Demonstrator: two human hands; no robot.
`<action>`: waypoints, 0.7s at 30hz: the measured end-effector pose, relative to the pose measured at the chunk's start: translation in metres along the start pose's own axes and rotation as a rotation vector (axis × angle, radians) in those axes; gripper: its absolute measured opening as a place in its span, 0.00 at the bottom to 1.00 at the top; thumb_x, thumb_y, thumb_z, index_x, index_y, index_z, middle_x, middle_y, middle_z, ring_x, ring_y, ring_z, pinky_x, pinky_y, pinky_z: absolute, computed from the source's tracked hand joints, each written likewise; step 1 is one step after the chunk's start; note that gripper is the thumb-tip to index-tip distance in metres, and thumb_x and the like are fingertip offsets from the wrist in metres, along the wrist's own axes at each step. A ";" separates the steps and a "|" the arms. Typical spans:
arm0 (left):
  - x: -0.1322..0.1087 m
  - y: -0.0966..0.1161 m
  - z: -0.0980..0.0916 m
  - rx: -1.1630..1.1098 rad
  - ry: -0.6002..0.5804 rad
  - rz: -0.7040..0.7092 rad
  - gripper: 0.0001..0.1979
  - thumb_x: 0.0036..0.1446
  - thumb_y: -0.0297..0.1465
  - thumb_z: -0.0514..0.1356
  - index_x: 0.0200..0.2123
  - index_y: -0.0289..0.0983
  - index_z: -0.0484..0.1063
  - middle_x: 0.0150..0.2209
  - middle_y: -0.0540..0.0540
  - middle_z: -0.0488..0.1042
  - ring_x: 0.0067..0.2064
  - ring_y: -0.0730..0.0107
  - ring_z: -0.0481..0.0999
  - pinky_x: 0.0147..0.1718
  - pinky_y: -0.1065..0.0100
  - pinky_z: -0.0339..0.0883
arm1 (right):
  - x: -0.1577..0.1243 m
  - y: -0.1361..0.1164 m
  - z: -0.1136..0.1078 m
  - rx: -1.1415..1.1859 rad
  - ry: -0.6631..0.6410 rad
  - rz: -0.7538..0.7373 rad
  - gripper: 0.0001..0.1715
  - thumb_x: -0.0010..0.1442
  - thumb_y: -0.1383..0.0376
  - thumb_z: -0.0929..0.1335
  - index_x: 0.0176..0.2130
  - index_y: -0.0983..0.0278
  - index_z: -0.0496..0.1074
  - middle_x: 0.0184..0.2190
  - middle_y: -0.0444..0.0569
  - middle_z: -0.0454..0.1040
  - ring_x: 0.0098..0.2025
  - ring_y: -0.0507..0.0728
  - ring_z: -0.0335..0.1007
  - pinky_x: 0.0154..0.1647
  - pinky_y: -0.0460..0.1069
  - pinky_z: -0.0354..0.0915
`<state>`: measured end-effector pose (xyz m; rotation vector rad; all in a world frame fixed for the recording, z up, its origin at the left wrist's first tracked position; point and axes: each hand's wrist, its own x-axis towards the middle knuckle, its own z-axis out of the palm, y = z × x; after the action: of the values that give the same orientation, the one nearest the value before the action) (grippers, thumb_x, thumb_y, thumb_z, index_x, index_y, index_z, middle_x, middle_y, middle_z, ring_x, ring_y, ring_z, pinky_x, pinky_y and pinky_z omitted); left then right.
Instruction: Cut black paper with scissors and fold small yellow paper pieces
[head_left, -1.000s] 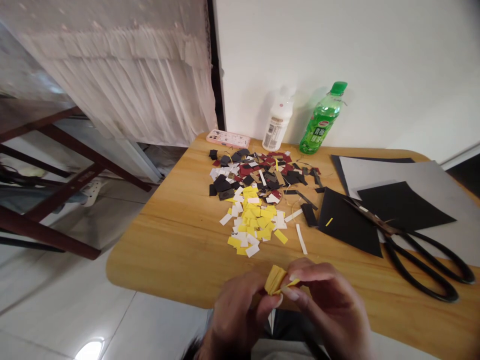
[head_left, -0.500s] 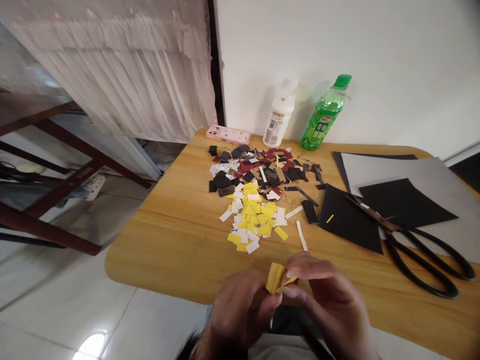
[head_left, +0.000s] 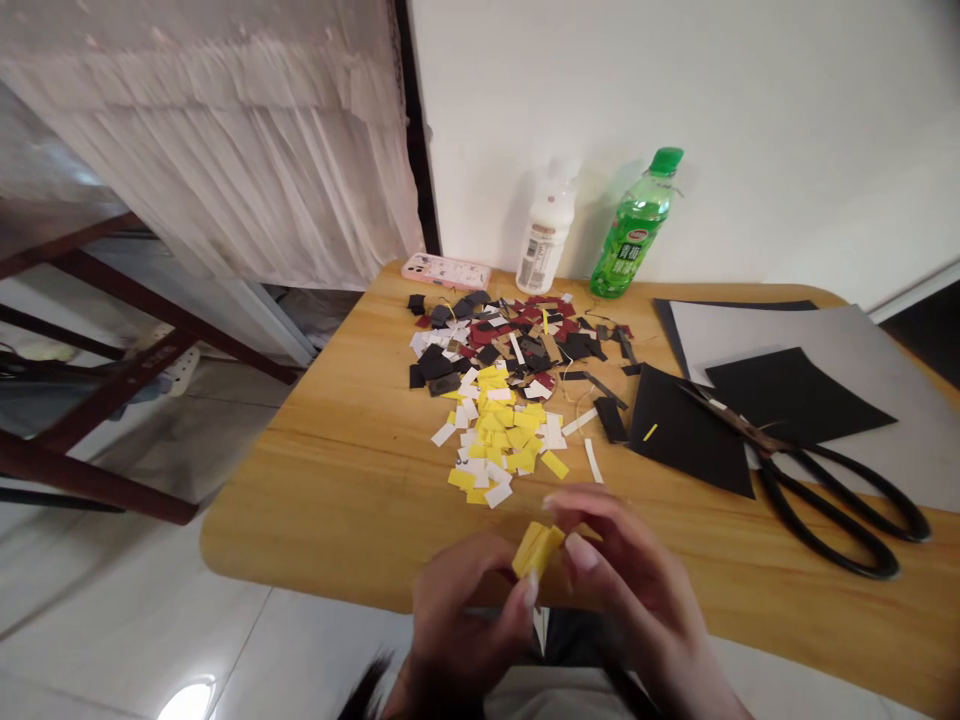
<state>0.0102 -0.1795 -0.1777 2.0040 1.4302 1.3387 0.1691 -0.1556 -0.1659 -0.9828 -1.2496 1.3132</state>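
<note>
Low in the head view, my left hand [head_left: 465, 620] and my right hand [head_left: 630, 590] meet over the near edge of the wooden table [head_left: 345, 470]. Both pinch a small stack of yellow paper pieces [head_left: 535, 548], the left thumb under it and the right fingers closed on its right side. Just beyond them lies a heap of yellow and white paper scraps [head_left: 502, 440], with black and dark red scraps [head_left: 510, 340] farther back.
Large black-handled scissors [head_left: 817, 490] lie on black paper sheets [head_left: 787, 400] and a grey sheet [head_left: 840, 350] at the right. A white glue bottle [head_left: 546, 240], a green drink bottle [head_left: 631, 232] and a pink phone [head_left: 445, 271] stand by the wall. Left of the table are red wooden frames [head_left: 112, 390] and tiled floor.
The view has shifted slightly right and down. My hands and the yellow stack have moved a little left, and the right fingers have regripped the stack.
</note>
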 end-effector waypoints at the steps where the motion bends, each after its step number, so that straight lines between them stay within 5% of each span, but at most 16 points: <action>1: -0.001 -0.002 0.000 -0.022 -0.003 -0.008 0.10 0.63 0.28 0.55 0.29 0.39 0.72 0.23 0.53 0.78 0.23 0.74 0.77 0.25 0.76 0.69 | 0.001 -0.001 0.001 0.043 -0.019 0.081 0.11 0.66 0.53 0.69 0.46 0.50 0.79 0.39 0.45 0.77 0.36 0.51 0.75 0.35 0.41 0.73; 4: -0.003 -0.009 0.000 -0.054 -0.002 0.004 0.07 0.64 0.29 0.57 0.32 0.39 0.72 0.25 0.52 0.79 0.25 0.73 0.78 0.27 0.75 0.70 | 0.004 -0.002 0.004 0.108 -0.090 0.202 0.13 0.65 0.51 0.70 0.43 0.52 0.81 0.34 0.45 0.80 0.33 0.51 0.77 0.32 0.41 0.73; 9: -0.004 -0.011 0.000 -0.141 -0.024 -0.023 0.07 0.64 0.30 0.57 0.33 0.39 0.73 0.26 0.51 0.79 0.26 0.71 0.78 0.28 0.74 0.70 | 0.010 0.004 0.009 0.104 -0.089 0.136 0.08 0.64 0.56 0.72 0.39 0.54 0.82 0.34 0.45 0.81 0.30 0.50 0.77 0.31 0.41 0.74; 16: -0.005 -0.004 -0.001 -0.869 -0.046 -0.573 0.17 0.61 0.43 0.63 0.28 0.36 0.71 0.19 0.51 0.75 0.18 0.75 0.71 0.19 0.76 0.64 | 0.017 -0.004 -0.006 -0.040 -0.312 -0.075 0.17 0.61 0.63 0.75 0.49 0.45 0.78 0.40 0.41 0.82 0.36 0.50 0.78 0.35 0.41 0.73; 21: 0.000 -0.009 -0.003 -1.135 -0.187 -0.628 0.18 0.59 0.44 0.66 0.28 0.35 0.70 0.16 0.53 0.72 0.16 0.79 0.67 0.17 0.79 0.59 | 0.025 -0.009 -0.011 -0.115 -0.355 -0.197 0.11 0.59 0.64 0.76 0.43 0.53 0.80 0.33 0.42 0.82 0.32 0.50 0.78 0.33 0.42 0.73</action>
<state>0.0027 -0.1769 -0.1823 0.8144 0.7649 1.1828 0.1776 -0.1298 -0.1564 -0.6998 -1.6639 1.3062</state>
